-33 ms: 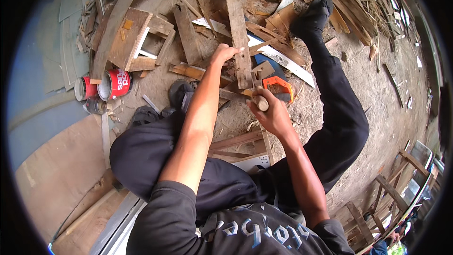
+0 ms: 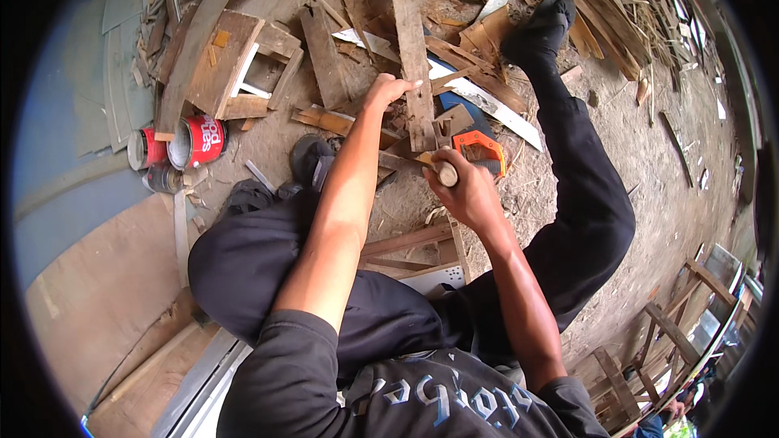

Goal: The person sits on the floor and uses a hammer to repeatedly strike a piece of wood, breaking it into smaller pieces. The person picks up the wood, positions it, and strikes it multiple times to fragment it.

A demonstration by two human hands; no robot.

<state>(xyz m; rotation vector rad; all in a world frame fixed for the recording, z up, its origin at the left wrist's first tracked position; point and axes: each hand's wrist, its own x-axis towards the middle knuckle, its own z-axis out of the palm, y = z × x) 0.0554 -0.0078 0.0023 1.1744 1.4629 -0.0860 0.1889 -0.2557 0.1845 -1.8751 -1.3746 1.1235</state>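
Observation:
My left hand (image 2: 393,91) is closed on the edge of a long, weathered wooden plank (image 2: 412,49), thumb on its upper face. The plank runs from the top of the view toward me. At its near end, my right hand (image 2: 471,191) grips a hammer (image 2: 446,174) by its round wooden handle, the butt pointing up at me. The hammer's metal head is partly hidden beyond my fingers, close beside the plank's end. Just right of it lies a handsaw (image 2: 480,146) with an orange and black handle and a blue blade, partly covered by a wood scrap.
Broken boards and a white strip (image 2: 495,109) lie around the plank. A wooden box frame (image 2: 223,65) and red cans (image 2: 203,142) stand at left. My outstretched leg (image 2: 580,170) is at right. A small wooden frame (image 2: 414,243) lies between my legs; wooden racks (image 2: 673,332) stand lower right.

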